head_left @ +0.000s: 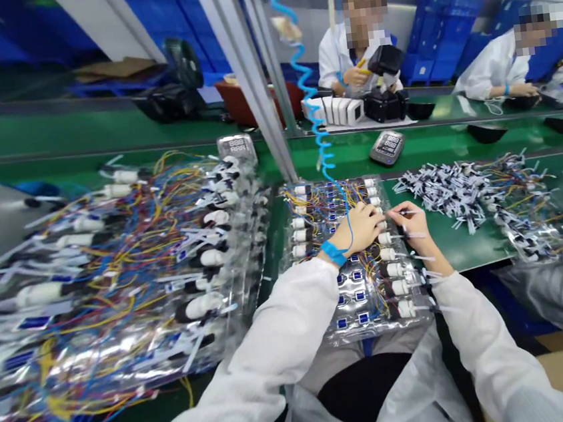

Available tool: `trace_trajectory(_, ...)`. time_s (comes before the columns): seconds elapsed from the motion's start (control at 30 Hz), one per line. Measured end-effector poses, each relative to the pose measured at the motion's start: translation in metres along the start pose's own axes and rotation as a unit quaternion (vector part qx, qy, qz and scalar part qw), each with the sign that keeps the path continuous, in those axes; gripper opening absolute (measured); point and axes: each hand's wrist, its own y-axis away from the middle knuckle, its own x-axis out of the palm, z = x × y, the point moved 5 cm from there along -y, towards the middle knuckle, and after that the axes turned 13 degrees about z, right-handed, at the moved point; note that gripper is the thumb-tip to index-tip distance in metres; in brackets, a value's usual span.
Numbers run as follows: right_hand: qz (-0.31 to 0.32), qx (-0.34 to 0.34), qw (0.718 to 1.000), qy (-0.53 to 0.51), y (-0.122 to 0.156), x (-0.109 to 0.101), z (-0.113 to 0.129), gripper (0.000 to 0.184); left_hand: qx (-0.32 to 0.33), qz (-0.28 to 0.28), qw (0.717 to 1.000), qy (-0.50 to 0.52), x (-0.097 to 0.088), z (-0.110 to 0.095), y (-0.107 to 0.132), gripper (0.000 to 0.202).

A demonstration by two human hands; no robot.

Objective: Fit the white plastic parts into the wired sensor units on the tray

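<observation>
Although the head view is soft at the fingertips, the point of work is plain: a clear plastic sheet (360,317) of wired units lies directly ahead on the green workbench (447,250). The left hand (358,228) is open and wide, resting on a tangle of yellow and blue wires (322,210), with a blue wrist strap (333,253) at the wrist. The right hand (410,223) is narrowed to a pinch at the sheet's right side, apparently on a thin white strip (412,211), though the grip cannot be confirmed.

Status of the near sheet: white connectors (393,270) stand in ordered rows along both long edges, while the wires between them remain loose and crossed. Further left lies a larger, heaped mass of similar wired units (115,255), its wires also loose. To the right lies a pile of black-and-white leads (445,190). Farther off are a digital meter (387,147) and a coiled blue cord (323,139). Two co-workers (356,62) in white coats sit at the far bench.
</observation>
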Motion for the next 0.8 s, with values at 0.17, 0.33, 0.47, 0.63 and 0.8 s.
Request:
trace_trajectory(0.17, -0.006, -0.027, 0.999, 0.025, -0.007, 0.004, 0.003, 0.033, -0.001, 0.018, 1.000, -0.016, 0.002, 0.001, -0.003, 0.038)
trace_trajectory(0.33, -0.019, -0.040, 0.998, 0.046, 0.003, 0.009, 0.007, 0.031, -0.002, 0.015, 0.999, 0.033, -0.004, 0.004, -0.003, 0.031)
trace_trajectory(0.47, -0.007, -0.029, 0.998, 0.048, 0.008, 0.010, 0.007, 0.031, 0.002, 0.011, 0.997, 0.081, -0.007, 0.006, -0.001, 0.028)
trace_trajectory(0.63, -0.007, -0.011, 0.999, 0.038, 0.009, 0.010, 0.005, 0.034, -0.002, -0.003, 0.993, 0.119, -0.005, 0.008, -0.001, 0.032)
trace_trajectory(0.8, -0.006, -0.001, 1.000, 0.028, 0.008, 0.010, 0.002, 0.036, -0.008, -0.007, 0.989, 0.145, -0.005, 0.009, 0.000, 0.030)
